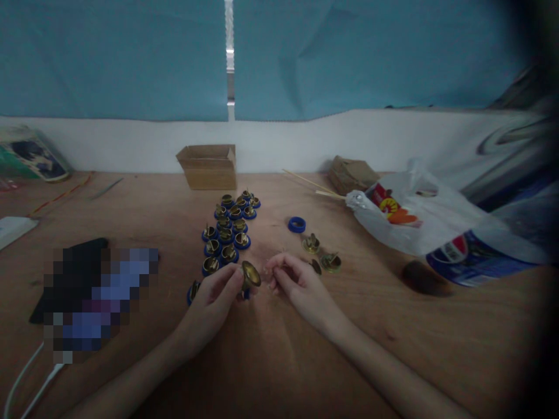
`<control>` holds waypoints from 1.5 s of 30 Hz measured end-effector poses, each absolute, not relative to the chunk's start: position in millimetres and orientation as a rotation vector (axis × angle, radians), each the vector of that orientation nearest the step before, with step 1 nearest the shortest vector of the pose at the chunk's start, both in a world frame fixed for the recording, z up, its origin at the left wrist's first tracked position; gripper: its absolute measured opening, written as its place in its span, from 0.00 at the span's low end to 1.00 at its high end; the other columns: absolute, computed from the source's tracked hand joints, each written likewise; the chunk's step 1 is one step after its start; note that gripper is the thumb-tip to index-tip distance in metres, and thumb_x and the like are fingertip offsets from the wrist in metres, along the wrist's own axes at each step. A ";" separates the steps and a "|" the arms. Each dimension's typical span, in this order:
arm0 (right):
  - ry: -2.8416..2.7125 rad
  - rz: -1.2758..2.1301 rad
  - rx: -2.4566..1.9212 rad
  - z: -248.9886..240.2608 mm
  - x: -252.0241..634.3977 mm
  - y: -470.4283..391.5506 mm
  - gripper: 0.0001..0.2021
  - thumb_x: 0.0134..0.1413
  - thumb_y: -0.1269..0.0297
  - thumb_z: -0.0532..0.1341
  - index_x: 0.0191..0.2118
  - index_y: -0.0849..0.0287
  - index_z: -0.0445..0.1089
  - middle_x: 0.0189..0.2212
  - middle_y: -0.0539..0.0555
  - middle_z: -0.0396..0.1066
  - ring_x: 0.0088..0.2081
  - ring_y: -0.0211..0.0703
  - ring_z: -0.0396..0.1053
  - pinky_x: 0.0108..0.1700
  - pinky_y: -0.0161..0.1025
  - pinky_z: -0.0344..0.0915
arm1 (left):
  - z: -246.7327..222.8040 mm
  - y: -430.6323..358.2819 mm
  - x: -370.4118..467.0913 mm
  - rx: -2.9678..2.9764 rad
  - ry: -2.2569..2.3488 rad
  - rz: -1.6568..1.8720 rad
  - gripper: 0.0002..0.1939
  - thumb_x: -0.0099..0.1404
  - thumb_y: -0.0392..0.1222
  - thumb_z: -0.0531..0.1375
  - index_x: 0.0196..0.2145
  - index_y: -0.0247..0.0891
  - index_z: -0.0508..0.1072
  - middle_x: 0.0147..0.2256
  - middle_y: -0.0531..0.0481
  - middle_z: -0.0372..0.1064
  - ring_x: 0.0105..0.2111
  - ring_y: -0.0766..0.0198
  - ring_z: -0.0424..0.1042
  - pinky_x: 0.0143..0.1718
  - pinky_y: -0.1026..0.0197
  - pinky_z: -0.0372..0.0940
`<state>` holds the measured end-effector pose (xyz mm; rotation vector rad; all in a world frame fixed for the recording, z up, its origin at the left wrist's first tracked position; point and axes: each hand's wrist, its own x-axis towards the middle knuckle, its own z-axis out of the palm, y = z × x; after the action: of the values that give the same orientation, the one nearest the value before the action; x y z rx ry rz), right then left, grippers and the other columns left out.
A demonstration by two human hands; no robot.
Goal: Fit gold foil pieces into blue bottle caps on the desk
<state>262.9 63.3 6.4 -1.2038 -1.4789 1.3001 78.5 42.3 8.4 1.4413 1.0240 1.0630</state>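
A: What is the left hand (213,295) doing?
B: Pinching a brass cup (251,273) between thumb and fingers, mid-frame, its hollow side showing.
A: And the right hand (301,285)?
B: Just beside it, thumb and fingers drawn close; I can't tell whether anything is between them.
A: What's around them?
B: Beyond the left hand, brass pieces in blue rings (229,254) cluster at centre. Right of centre are a loose blue ring (297,225) and loose brass pieces (331,262).
A: Any brands?
B: At right, a bottle (476,259) has a blue label with a red, white and blue roundel resembling Pepsi's; I can't read letters. The plastic bag (419,212) near it shows red and yellow print, too blurred to read.
A: Upper left?
B: A package (38,156) with a printed picture, its writing illegible.
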 end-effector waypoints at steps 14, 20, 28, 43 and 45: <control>-1.483 1.282 -1.186 8.3 261.4 62.4 0.06 0.57 0.67 0.54 0.31 0.57 0.66 0.23 0.47 0.64 0.25 0.38 0.63 0.28 0.36 0.61 | 12.0 41.4 78.6 1.457 1.060 1.037 0.16 0.70 0.49 0.52 0.32 0.38 0.72 0.30 0.53 0.70 0.31 0.64 0.68 0.34 0.65 0.62; -1.471 1.255 -1.188 8.1 261.5 62.9 0.05 0.56 0.66 0.54 0.31 0.57 0.66 0.23 0.47 0.64 0.25 0.38 0.63 0.27 0.36 0.61 | 13.1 41.0 78.6 1.470 1.045 1.038 0.15 0.71 0.47 0.52 0.30 0.38 0.71 0.29 0.53 0.68 0.31 0.65 0.68 0.35 0.66 0.62; -1.261 1.272 -1.127 11.3 260.9 63.4 0.07 0.54 0.63 0.59 0.36 0.55 0.59 0.28 0.47 0.67 0.28 0.38 0.69 0.33 0.38 0.68 | 7.5 41.3 77.4 1.431 1.146 1.068 0.18 0.70 0.52 0.50 0.31 0.39 0.72 0.30 0.51 0.68 0.32 0.62 0.66 0.34 0.62 0.62; -1.699 0.714 -1.241 11.5 267.4 64.3 0.07 0.60 0.72 0.51 0.37 0.55 0.64 0.32 0.53 0.69 0.36 0.45 0.69 0.41 0.43 0.66 | 5.2 41.0 75.8 1.172 1.203 1.088 0.16 0.67 0.53 0.55 0.38 0.38 0.74 0.37 0.46 0.73 0.44 0.56 0.70 0.42 0.58 0.67; -1.750 0.630 -1.279 11.3 269.3 65.5 0.08 0.59 0.73 0.51 0.36 0.55 0.65 0.32 0.54 0.69 0.35 0.46 0.68 0.40 0.44 0.65 | 4.6 40.7 76.0 1.152 1.197 1.104 0.16 0.66 0.53 0.56 0.40 0.38 0.74 0.35 0.46 0.74 0.43 0.55 0.72 0.41 0.57 0.68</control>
<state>269.3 65.5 11.3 -1.2788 -1.7501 0.6302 76.0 40.7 4.6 1.1520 1.1971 1.1039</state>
